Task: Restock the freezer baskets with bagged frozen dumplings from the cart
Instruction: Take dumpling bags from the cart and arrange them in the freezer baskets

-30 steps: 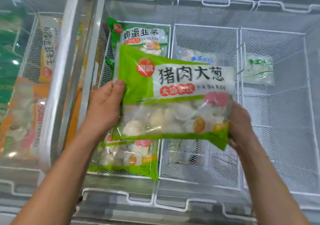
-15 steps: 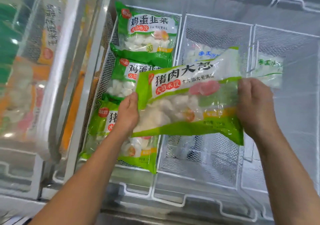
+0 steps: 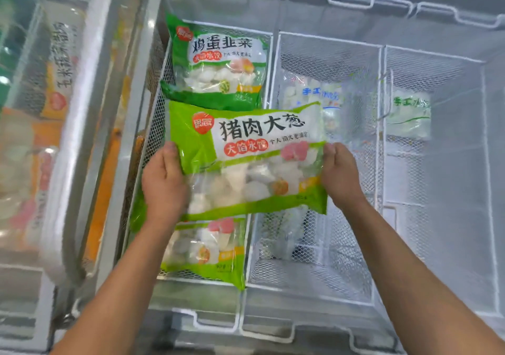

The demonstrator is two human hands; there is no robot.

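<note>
A green bag of frozen dumplings (image 3: 254,160) with a clear window is held level over the left wire basket (image 3: 157,125), its right end overhanging the divider. My left hand (image 3: 164,182) grips the bag's left edge and my right hand (image 3: 341,177) grips its right edge. Under it in the same basket lie another green bag (image 3: 216,64) at the far end and a third green bag (image 3: 205,250) at the near end, partly covered.
The middle wire basket (image 3: 328,245) holds a white dumpling bag (image 3: 314,95) low down. The right basket (image 3: 437,218) has a similar white bag (image 3: 410,114). A frosted sliding lid frame (image 3: 82,136) stands to the left, with orange bags (image 3: 60,67) beneath the glass.
Both hands carried the green bag left and down, from over the middle basket to flat above the left basket. The view has shifted slightly.
</note>
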